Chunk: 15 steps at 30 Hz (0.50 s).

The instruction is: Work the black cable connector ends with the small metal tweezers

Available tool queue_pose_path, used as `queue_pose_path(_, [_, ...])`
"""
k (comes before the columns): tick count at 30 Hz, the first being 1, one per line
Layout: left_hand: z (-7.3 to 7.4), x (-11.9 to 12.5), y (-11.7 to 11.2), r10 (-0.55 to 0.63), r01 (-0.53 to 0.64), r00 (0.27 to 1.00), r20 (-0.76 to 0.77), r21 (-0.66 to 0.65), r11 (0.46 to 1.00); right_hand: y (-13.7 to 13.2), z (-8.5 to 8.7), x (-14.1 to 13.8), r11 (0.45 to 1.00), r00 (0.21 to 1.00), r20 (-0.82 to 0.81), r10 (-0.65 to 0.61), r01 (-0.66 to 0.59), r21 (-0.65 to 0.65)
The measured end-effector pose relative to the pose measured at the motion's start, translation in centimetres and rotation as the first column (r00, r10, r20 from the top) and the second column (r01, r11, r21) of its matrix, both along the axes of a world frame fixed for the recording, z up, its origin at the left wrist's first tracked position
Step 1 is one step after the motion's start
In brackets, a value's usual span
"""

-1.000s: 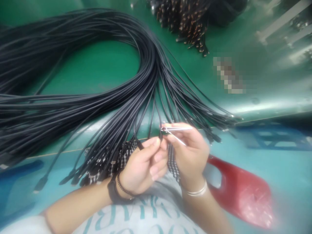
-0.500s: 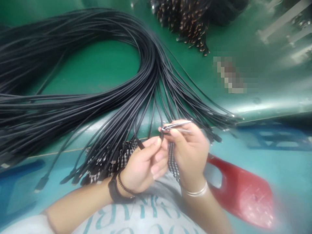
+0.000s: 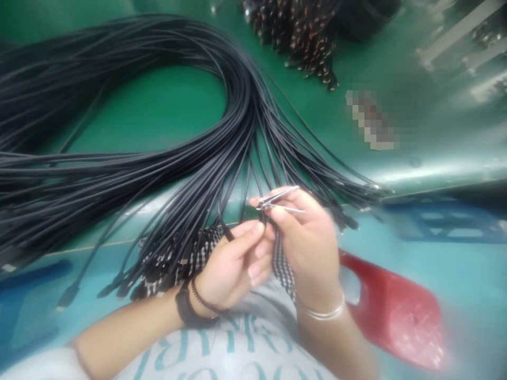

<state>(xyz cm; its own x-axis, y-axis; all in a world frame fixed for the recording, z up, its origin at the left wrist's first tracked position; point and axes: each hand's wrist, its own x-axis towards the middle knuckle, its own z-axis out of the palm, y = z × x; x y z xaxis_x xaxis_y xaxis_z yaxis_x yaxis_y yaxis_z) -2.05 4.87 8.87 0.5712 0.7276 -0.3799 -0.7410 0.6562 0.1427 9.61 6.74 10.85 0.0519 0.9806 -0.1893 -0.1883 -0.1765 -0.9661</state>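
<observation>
Green tabletop (image 3: 170, 111): left hand (image 3: 233, 266) curled beside right hand (image 3: 311, 240).

The clipper (image 3: 279, 197) you hold looks like bright, polished metal, and your bangle (image 3: 328, 315) has a similar metallic shine. Your black cables (image 3: 241, 100) look plastic-coated, smooth with a soft sheen. The green tabletop (image 3: 178, 111) is smooth and glossy. Your printed shirt (image 3: 273, 364) and the checked cloth (image 3: 282, 268) look matt; the red panel (image 3: 407, 309) is shiny plastic.
</observation>
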Motion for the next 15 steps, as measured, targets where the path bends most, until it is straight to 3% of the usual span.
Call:
queue_pose_path(9, [0.8, -0.7, 0.8, 0.013, 0.08, 0.942, 0.336, -0.26, 0.962, 0.1, 0.0, 0.0, 0.998, 0.991, -0.124, 0.053, -0.055, -0.01])
queue_pose_path(12, [1.2, -0.8, 0.9, 0.053, 0.056, 0.939, 0.341, -0.304, 0.951, 0.0, 0.0, -0.1, 0.999, 0.99, -0.132, 0.053, -0.054, 0.001])
queue_pose_path(15, [1.2, -0.6, 0.6, 0.022, 0.014, 0.981, 0.193, -0.183, 0.983, -0.3, 0.0, -0.3, 1.0, 0.995, -0.098, -0.024, 0.024, 0.001])
